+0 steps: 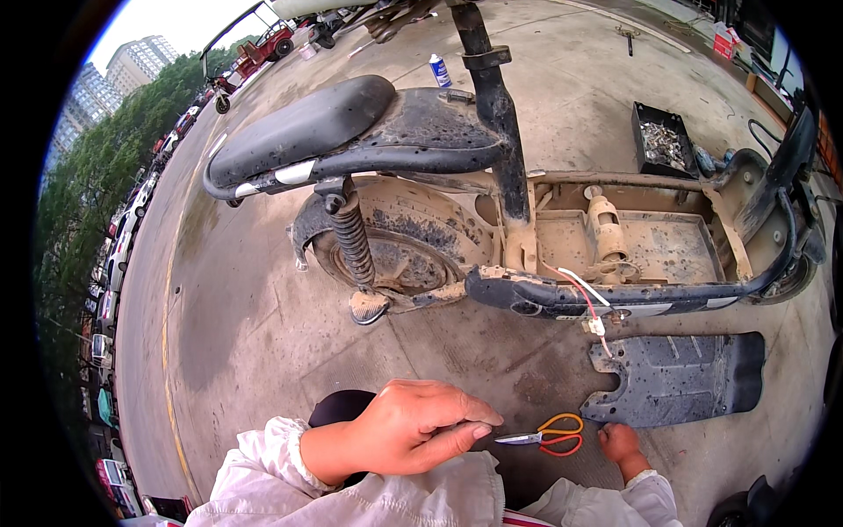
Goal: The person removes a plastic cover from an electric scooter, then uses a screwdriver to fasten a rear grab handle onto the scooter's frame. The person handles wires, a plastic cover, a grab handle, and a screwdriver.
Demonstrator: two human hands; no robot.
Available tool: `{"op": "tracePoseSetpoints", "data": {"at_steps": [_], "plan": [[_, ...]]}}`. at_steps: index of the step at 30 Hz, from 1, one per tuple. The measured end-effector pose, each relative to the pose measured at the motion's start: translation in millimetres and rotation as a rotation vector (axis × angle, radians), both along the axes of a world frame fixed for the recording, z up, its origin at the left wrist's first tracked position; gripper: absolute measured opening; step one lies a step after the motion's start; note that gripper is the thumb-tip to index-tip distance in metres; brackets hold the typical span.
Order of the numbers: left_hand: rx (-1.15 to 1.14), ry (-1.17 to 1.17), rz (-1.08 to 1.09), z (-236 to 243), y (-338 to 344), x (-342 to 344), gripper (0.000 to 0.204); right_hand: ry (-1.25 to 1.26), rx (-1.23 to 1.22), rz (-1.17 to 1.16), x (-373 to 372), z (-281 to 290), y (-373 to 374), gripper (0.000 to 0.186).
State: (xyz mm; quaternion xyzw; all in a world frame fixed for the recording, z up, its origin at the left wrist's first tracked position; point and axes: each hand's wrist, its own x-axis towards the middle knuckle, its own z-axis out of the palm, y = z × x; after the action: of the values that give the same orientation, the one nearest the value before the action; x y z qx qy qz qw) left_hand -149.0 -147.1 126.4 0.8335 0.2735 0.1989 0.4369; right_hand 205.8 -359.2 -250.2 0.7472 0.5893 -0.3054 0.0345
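My left hand (404,422) is in front of me at lower centre, fingers together and thumb alongside; anything inside is hidden. Just beside it lie scissors (559,435) with yellow and orange handles. My right hand (622,446) has curled fingers at the near edge of a dirty black floor panel (676,378); whether it grips anything is unclear. Above the panel, red and white wires with a white connector (597,326) hang from a muddy scooter frame (659,247), whose footboard compartment is exposed. The black seat (299,132) and rear wheel with spring (356,241) are to the left.
A black tray of small metal parts (663,145) sits behind the scooter, with a spray can (439,70) farther back. A red three-wheeler (255,57) stands at upper left. Parked cars (140,198) line the road along the left. A red box (725,42) is at upper right.
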Motion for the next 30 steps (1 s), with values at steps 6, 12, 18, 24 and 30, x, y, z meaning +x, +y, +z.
{"op": "tracePoseSetpoints", "data": {"at_steps": [6, 12, 18, 24, 30], "plan": [[0.004, -0.01, 0.0, -1.3, -0.1, -0.9, 0.016, -0.002, -0.007, 0.001, -0.9, 1.4, 1.1, 0.028], [0.011, -0.017, -0.003, -1.7, 0.0, -1.4, 0.015, -0.001, -0.01, -0.004, -1.1, 2.4, 1.0, 0.027], [0.011, -0.011, -0.004, -1.2, -0.4, -2.6, 0.015, 0.004, -0.005, -0.003, -1.1, 1.1, 0.8, 0.026], [0.03, 0.032, -0.019, 0.8, 0.6, -5.9, 0.017, 0.023, 0.008, -0.004, -2.6, -1.1, 1.5, 0.026], [0.009, 0.552, 0.176, -24.3, 61.9, -62.9, 0.029, 0.033, 0.062, -0.058, 1.7, -4.0, -10.1, 0.02]]}}
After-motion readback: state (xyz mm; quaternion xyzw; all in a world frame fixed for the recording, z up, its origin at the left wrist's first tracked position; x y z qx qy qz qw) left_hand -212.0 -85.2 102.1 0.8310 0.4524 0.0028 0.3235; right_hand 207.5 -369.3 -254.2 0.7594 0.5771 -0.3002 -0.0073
